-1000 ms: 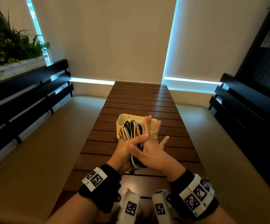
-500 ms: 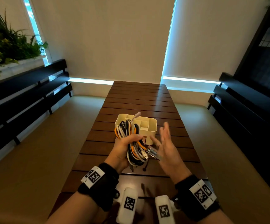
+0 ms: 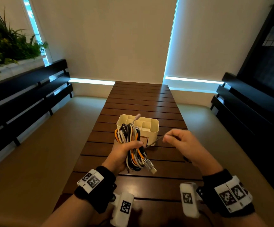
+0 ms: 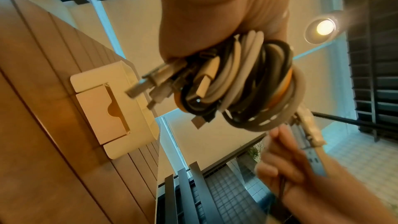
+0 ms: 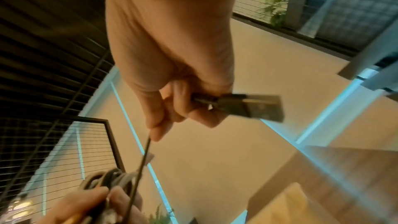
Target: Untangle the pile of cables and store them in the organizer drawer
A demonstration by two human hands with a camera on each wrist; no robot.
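My left hand [image 3: 124, 149] grips a bundle of coiled cables [image 3: 133, 145] in white, black, grey and orange, held upright above the table. Loose plugs hang from its lower end [image 3: 149, 166]. In the left wrist view the bundle of cables [image 4: 247, 81] fills the centre. My right hand [image 3: 175, 138] pinches a thin black cable [image 3: 154, 142] that runs taut from the bundle to the right. The right wrist view shows this black cable [image 5: 140, 163] and its dark USB plug [image 5: 247, 105] sticking out of the right hand [image 5: 172, 101]. A cream organizer [image 3: 142, 126] with open compartments stands behind the bundle.
The slatted wooden table [image 3: 141, 99] stretches away to the wall. Dark benches [image 3: 26, 95] line both sides. A planter with green plants [image 3: 6, 46] sits at the upper left. The organizer's drawer front [image 4: 101, 113] faces me, closed.
My right hand left the bundle, moved right and took hold of a black cable, drawing it out sideways. The left hand keeps its grip on the bundle.
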